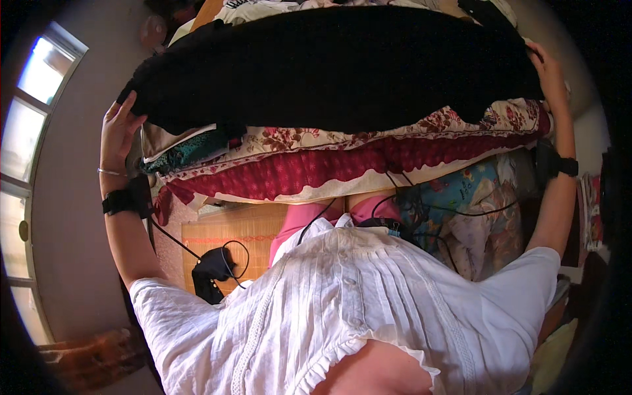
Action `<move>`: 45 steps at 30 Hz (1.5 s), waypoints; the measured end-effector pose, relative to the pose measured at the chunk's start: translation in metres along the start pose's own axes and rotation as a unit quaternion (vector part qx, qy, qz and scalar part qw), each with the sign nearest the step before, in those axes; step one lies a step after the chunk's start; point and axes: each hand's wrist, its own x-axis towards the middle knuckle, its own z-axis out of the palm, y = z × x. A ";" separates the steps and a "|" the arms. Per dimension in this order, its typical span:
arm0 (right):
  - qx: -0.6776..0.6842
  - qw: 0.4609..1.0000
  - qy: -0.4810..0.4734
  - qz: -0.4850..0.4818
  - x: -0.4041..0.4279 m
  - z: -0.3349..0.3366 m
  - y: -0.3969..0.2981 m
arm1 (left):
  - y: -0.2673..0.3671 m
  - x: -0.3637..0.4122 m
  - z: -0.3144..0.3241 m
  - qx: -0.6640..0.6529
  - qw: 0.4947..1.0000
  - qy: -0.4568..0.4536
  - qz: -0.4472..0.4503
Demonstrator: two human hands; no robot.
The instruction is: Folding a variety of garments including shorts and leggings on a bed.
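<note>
A wide piece of black cloth (335, 69) stretches across the space in front of me, its folds too dark to make out. At its left end my left hand (118, 121) grips the edge, thumb and fingers at the border. My right hand (549, 74) holds the opposite end, with some fingertips hidden by the fabric. Beneath the black cloth lies a floral fabric (286, 138) with a dark red border (296, 170). Folded green patterned cloth (190, 150) sits under the black cloth's left side, near my left hand.
White clothes (261, 11) are heaped beyond the black cloth. Black cables (469, 213) run near my lap. A black pouch (213, 271) rests on a woven mat (237, 222) at left. Blue patterned fabric (461, 190) lies at right. A window (29, 133) is in the left wall.
</note>
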 end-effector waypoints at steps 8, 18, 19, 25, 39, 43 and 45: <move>0.113 0.960 -0.161 0.201 0.016 0.078 -0.009 | -0.057 0.049 0.045 0.003 0.996 -0.026 -0.087; 0.091 0.993 0.003 0.071 -0.001 0.112 0.042 | -0.112 0.043 0.091 0.039 0.995 0.001 0.090; 0.089 0.989 -0.029 0.114 -0.021 0.118 0.040 | -0.126 0.028 0.095 0.135 0.986 0.031 0.093; 0.048 0.961 -0.193 0.190 -0.128 0.194 0.018 | -0.209 -0.065 0.140 0.324 0.939 -0.092 0.062; 0.082 0.943 -0.278 0.164 -0.176 0.225 -0.002 | -0.220 -0.110 0.142 0.455 0.879 -0.134 0.037; 0.153 0.952 -0.239 0.116 -0.131 0.239 -0.071 | -0.220 -0.113 0.144 0.446 0.887 -0.117 0.005; 0.230 0.937 -0.243 0.103 -0.106 0.252 -0.116 | -0.222 -0.116 0.145 0.443 0.890 -0.109 0.010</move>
